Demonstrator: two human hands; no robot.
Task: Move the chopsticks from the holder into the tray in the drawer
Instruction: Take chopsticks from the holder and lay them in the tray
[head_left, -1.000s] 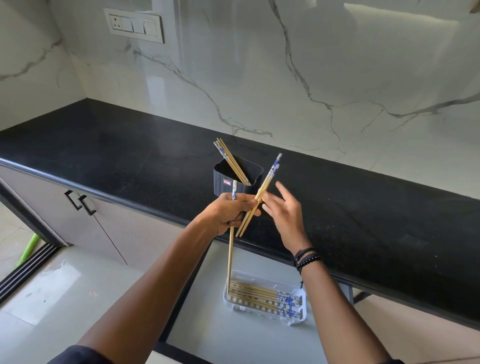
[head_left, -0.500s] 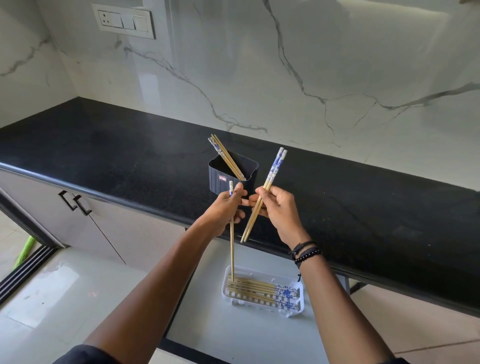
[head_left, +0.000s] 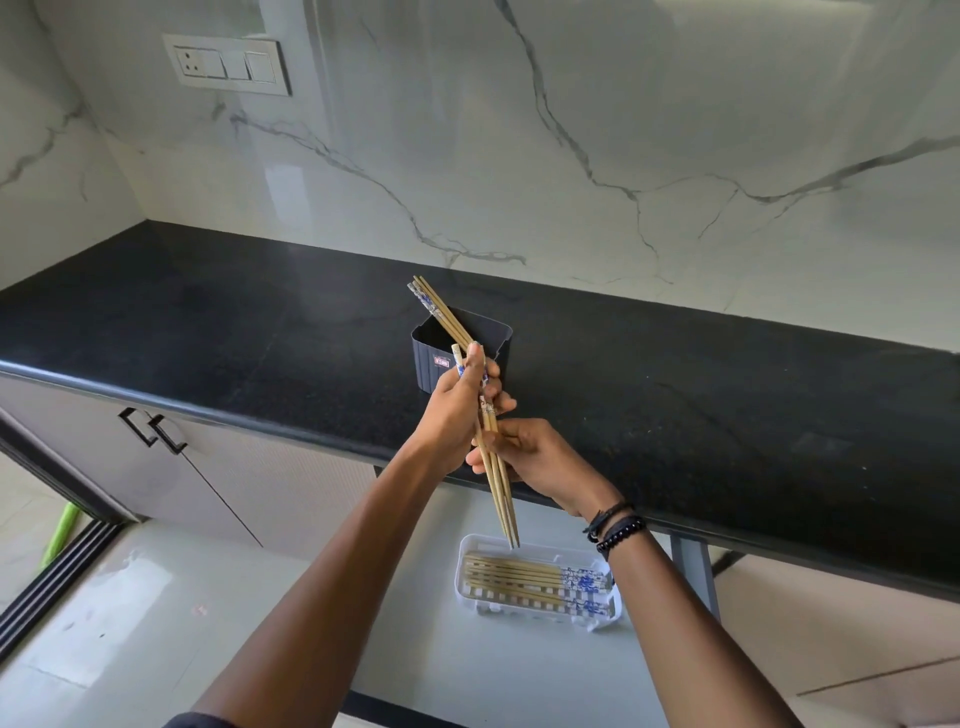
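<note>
Nearest, at six o'clock in the view, the open drawer (head_left: 415, 665) shows its pale floor. On it, toward five o'clock, sits the white slotted tray (head_left: 461, 582). Laid chopsticks (head_left: 519, 577) lie flat and side by side in it, their blue-patterned ends pointing to three o'clock. Just above the tray's far rim hang the thin tips of the held bundle (head_left: 501, 499), which stands nearly upright with its patterned ends at twelve o'clock. The right hand (head_left: 545, 460), with beaded bands (head_left: 618, 527) at its wrist, pinches the shafts about midway between thumb and curled fingers. The left hand (head_left: 454, 415), at eleven o'clock from it, has its fingers curled round the patterned upper part, with one finger stretched up along a stick. One stick pokes higher than the others, so the bundle is uneven. The main risk I see is that, let go steep like this, the tips would strike the slots and the sticks would topple or bounce onto the drawer floor; they want turning level first. Easing one hand before the other tightens could let the sticks fan apart or the loose one slide out. Beyond the hands, the dark ribbed holder (head_left: 431, 364) stands on the black countertop (head_left: 208, 332) with leaning chopsticks (head_left: 434, 306) tilted toward ten o'clock, not yet moved. The left knuckles overlap the holder in the view; I cannot tell whether they touch it, and a nudge might tip it. Cabinet handles (head_left: 153, 428) sit at nine o'clock. Farthest is the marble wall (head_left: 571, 130), with a switch plate (head_left: 228, 65) at eleven o'clock.
</note>
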